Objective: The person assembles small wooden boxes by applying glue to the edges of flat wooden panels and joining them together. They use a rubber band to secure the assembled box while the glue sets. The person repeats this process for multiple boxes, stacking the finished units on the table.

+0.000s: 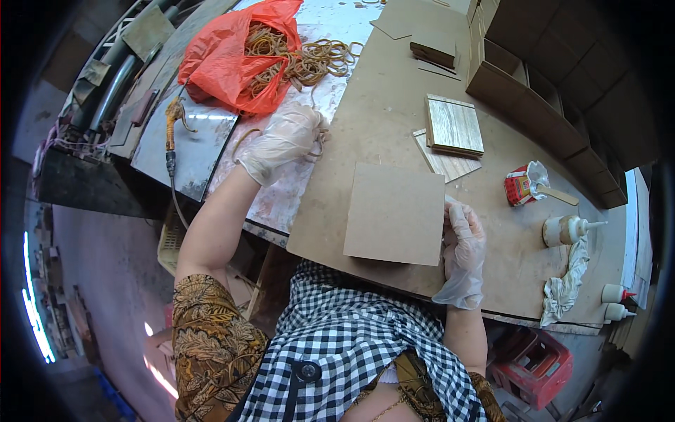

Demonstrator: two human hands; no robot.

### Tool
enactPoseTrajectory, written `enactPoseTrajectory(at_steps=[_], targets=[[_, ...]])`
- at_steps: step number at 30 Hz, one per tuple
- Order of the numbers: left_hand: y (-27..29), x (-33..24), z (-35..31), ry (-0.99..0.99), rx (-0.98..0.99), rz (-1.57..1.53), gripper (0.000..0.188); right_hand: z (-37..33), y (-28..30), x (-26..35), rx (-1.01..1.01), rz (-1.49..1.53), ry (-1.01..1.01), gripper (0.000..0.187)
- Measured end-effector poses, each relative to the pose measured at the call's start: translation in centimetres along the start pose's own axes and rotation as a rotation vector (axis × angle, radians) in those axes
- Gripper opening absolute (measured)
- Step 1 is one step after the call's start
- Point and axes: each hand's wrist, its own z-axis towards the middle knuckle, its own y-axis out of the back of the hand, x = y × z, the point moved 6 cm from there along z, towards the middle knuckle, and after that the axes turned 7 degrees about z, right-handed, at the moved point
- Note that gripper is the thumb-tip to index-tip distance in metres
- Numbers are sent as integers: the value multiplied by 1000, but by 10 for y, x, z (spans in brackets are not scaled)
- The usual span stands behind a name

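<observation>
A square brown fibreboard panel (395,214) lies near the table's front edge, with a dark gap under its near side. My right hand (464,247), in a clear plastic glove, is closed at the panel's right edge, its fingertips partly hidden. Farther left, my left hand (287,139), gloved too, is closed with its fingers curled down. Part of a brown rubber band shows at its fingertips. Just beyond it sits a red plastic bag (214,60), from which a heap of rubber bands (320,62) spills onto the pale sheet.
Wood-grain panels (454,125) are stacked beyond the square panel. To the right stand a red tub (520,185) with a flat stick, a glue bottle (564,230) and a crumpled cloth (564,285). Brown compartment boxes (524,81) line the far right. An air blow gun (171,130) lies left.
</observation>
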Motion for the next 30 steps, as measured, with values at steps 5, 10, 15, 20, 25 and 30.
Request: enactPoseTrajectory(at_steps=[5, 10, 15, 20, 25, 30], targets=[[3, 2, -3, -59, -203, 246, 11, 1, 3, -3, 36, -3, -4, 19], [31, 4, -19, -6, -333, -25, 11, 3, 6, -1, 2, 58, 30, 18], [64, -8, -45, 200, -245, -635, 15, -2, 11, 35, -137, 129, 267, 17], [68, -41, -71, 298, -91, -1235, 13, -18, -24, 83, -82, 22, 588, 20], [93, -93, -80, 191, -82, -1301, 8, -35, -121, 109, 314, -478, 713, 32], [111, -135, -79, 25, -64, -1369, 15, -29, -162, 91, 515, -536, 464, 32]])
